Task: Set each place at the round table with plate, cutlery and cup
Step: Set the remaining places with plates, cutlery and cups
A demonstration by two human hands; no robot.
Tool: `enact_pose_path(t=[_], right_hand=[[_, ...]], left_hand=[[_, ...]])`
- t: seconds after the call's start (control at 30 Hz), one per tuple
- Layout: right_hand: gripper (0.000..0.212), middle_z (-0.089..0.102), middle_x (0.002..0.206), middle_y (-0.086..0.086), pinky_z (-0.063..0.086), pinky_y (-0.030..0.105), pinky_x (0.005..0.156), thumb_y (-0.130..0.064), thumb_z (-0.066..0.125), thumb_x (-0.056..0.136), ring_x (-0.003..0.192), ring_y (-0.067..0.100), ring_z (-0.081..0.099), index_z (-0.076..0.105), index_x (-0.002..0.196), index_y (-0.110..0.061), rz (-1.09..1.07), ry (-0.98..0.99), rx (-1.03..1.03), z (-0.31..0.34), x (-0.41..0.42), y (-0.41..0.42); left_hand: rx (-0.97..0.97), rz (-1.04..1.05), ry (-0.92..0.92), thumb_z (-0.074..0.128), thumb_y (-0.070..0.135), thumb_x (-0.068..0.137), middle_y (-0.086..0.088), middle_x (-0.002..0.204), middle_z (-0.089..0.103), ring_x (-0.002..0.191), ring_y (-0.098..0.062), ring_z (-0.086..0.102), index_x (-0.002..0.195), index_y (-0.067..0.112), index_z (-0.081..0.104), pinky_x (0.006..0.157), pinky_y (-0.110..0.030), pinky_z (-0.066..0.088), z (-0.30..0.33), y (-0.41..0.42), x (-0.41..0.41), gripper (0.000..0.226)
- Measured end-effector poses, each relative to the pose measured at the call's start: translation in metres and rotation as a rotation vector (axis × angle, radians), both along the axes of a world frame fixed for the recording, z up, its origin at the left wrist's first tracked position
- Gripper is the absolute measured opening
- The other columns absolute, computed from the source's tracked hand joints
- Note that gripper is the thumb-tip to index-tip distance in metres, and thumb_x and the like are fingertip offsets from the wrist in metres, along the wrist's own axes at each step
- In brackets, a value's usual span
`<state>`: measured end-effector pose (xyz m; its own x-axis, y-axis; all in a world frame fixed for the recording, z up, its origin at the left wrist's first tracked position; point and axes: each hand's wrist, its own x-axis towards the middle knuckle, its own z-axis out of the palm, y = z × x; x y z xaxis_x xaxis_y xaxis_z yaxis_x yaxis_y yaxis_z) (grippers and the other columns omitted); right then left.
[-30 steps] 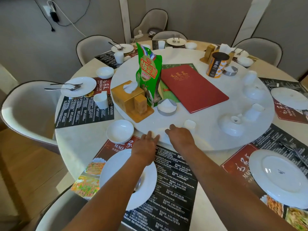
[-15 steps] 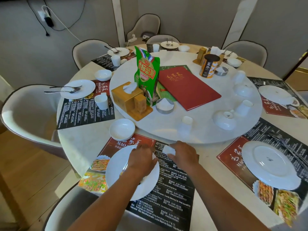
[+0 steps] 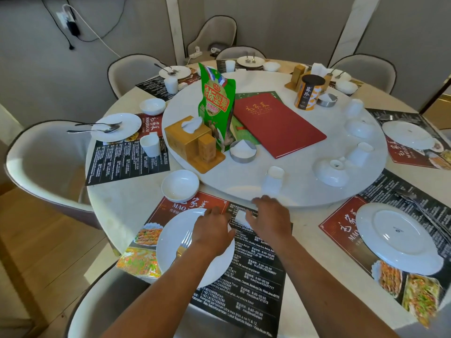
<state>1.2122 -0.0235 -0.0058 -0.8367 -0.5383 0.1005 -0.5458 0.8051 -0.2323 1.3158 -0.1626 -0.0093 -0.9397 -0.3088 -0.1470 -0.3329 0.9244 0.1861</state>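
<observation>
Nearest us, our left hand (image 3: 214, 234) lies loose-fingered over the plate (image 3: 170, 245) and fork (image 3: 183, 243); our right hand (image 3: 268, 219) seems to pinch a small white cup (image 3: 240, 217) on the placemat (image 3: 244, 289). Tilting it could topple it. Beyond: three upturned cups on the turntable (image 3: 292, 191), two upturned bowls.

plate (image 3: 170, 245): glossy white ceramic | table (image 3: 117, 215): smooth marble | fork (image 3: 183, 245): metal

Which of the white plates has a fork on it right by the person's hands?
The plate on the nearest placemat, under the left hand. Its fork peeks out beside that hand; the plate to the right is bare.
</observation>
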Motion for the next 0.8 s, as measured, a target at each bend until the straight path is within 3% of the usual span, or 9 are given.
enact_pose_path(t=[0.1,0.17,0.3,0.37,0.47,0.63,0.8], right_hand=[[0.038,0.06,0.123,0.005,0.052,0.039,0.082,-0.03,0.061,0.092,0.112,0.026,0.052,0.062,0.128,-0.018,-0.055,0.132,0.011,0.015,-0.025,0.002],[0.053,0.049,0.141,0.008,0.049,0.041,0.091,-0.026,0.065,0.089,0.125,0.028,0.044,0.051,0.14,-0.02,-0.088,0.158,0.048,0.025,-0.044,0.001],[0.081,0.016,0.162,0.011,0.045,0.043,0.101,-0.026,0.065,0.089,0.139,0.034,0.032,0.021,0.157,-0.028,-0.092,0.01,0.225,0.038,-0.083,-0.002],[0.079,0.022,0.159,0.012,0.046,0.042,0.098,-0.028,0.064,0.092,0.132,0.036,0.042,0.019,0.157,-0.029,-0.048,-0.113,0.281,0.041,-0.098,-0.005],[0.067,0.044,0.141,0.012,0.05,0.038,0.09,-0.026,0.064,0.094,0.117,0.035,0.058,0.032,0.152,-0.026,0.008,-0.147,0.308,0.042,-0.11,-0.004],[0.062,0.051,0.122,0.009,0.052,0.036,0.081,-0.029,0.079,0.081,0.101,0.031,0.063,0.044,0.132,-0.019,-0.057,-0.205,0.128,0.045,-0.113,0.009],[0.076,0.054,0.121,0.001,0.048,0.03,0.086,-0.028,0.088,0.066,0.113,0.023,0.057,0.05,0.131,-0.013,-0.346,-0.551,-0.378,0.036,-0.093,0.04]], left_hand=[[0.008,0.001,0.033,0.057,0.051,0.093,-0.004,0.133,0.054,0.121,-0.025,0.052,0.133,0.024,0.055,0.097,-0.039,0.049,0.003,0.003,-0.013,0.048],[0.021,0.009,0.052,0.058,0.048,0.094,-0.004,0.134,0.054,0.122,-0.025,0.052,0.136,0.025,0.053,0.1,-0.039,0.048,0.007,0.006,-0.024,0.048],[0.035,-0.019,0.045,0.051,0.04,0.099,-0.006,0.147,0.046,0.136,-0.027,0.041,0.146,0.026,0.043,0.105,-0.043,0.046,0.015,0.008,-0.053,0.05],[0.019,-0.041,0.021,0.047,0.038,0.101,-0.006,0.15,0.043,0.138,-0.027,0.037,0.15,0.027,0.039,0.105,-0.043,0.045,0.018,0.007,-0.066,0.051],[0.01,-0.052,-0.026,0.043,0.038,0.103,-0.007,0.153,0.038,0.142,-0.028,0.033,0.153,0.028,0.035,0.108,-0.044,0.041,0.02,0.007,-0.082,0.052],[0.009,-0.056,-0.072,0.041,0.041,0.104,-0.005,0.153,0.039,0.141,-0.025,0.035,0.152,0.032,0.039,0.107,-0.043,0.042,0.014,0.01,-0.093,0.048],[-0.003,-0.075,-0.071,0.04,0.039,0.105,-0.006,0.15,0.04,0.137,-0.025,0.039,0.149,0.033,0.042,0.107,-0.042,0.044,0.001,0.009,-0.09,0.045]])
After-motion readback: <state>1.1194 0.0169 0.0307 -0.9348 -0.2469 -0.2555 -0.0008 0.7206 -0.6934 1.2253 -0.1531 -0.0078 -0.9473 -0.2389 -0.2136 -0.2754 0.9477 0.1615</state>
